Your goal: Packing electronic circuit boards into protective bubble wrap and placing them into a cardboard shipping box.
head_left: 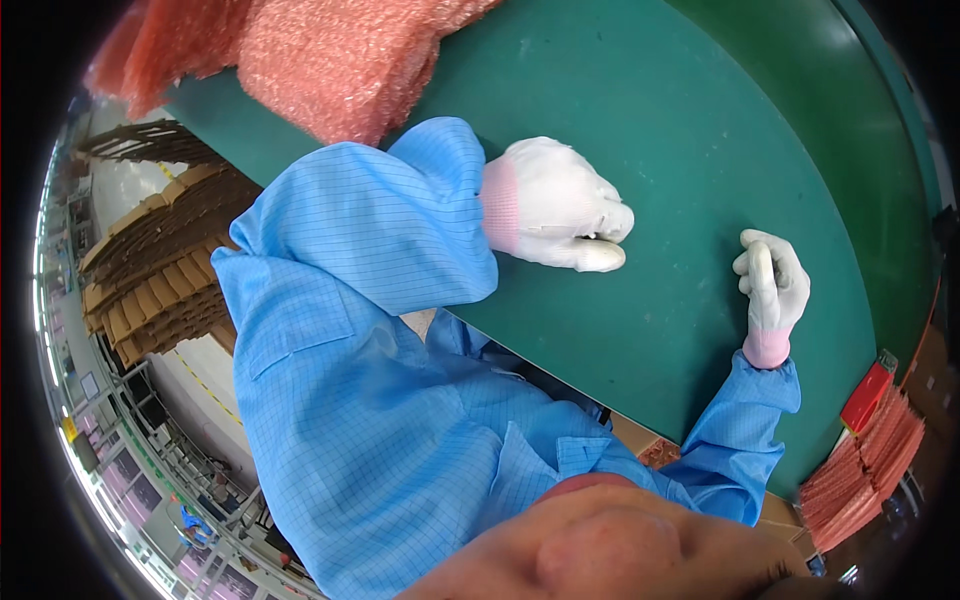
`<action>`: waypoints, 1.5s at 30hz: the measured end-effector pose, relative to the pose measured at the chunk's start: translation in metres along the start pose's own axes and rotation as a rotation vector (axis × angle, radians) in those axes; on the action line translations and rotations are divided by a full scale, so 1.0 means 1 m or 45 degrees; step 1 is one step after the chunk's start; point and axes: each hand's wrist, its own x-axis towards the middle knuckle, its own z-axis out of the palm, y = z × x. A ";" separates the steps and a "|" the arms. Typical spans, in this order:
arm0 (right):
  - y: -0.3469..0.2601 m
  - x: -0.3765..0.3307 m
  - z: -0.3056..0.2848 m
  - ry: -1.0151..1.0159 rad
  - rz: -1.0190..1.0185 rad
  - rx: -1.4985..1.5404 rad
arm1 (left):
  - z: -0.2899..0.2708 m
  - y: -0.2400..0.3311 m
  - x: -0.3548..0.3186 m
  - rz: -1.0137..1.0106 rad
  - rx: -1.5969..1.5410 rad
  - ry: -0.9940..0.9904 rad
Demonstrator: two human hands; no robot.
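My left hand (562,207), in a white knitted glove with a pink cuff, lies on the green tabletop (650,120). Its fingers are curled under and the thumb lies alongside them; whatever may be inside is hidden. Over to the right, my right hand (775,285) wears the same kind of glove. Its fingers are loosely bent and a little apart, with nothing visible between them. Both arms are in blue checked sleeves. Behind my left forearm sits a heap of pink bubble wrap (335,65).
Brown moulded cardboard trays (165,285) are stacked left of the table. On the right edge are a red object (867,395) and a pile of pink bubble-wrap sheets (862,470). A curved green rim (850,110) bounds the far right. Workshop benches show at far left.
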 end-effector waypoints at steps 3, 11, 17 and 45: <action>0.001 0.000 -0.001 0.012 -0.029 -0.028 | -0.013 0.008 0.004 -0.226 -0.269 -0.042; 0.003 0.003 -0.003 -0.048 -0.135 -0.047 | -0.006 0.005 0.013 0.253 0.235 0.348; 0.005 0.004 -0.005 -0.067 -0.230 -0.007 | -0.007 0.014 0.014 0.320 0.399 0.399; -0.016 -0.050 -0.013 -0.436 -0.227 1.351 | -0.006 0.048 0.005 0.343 0.546 0.610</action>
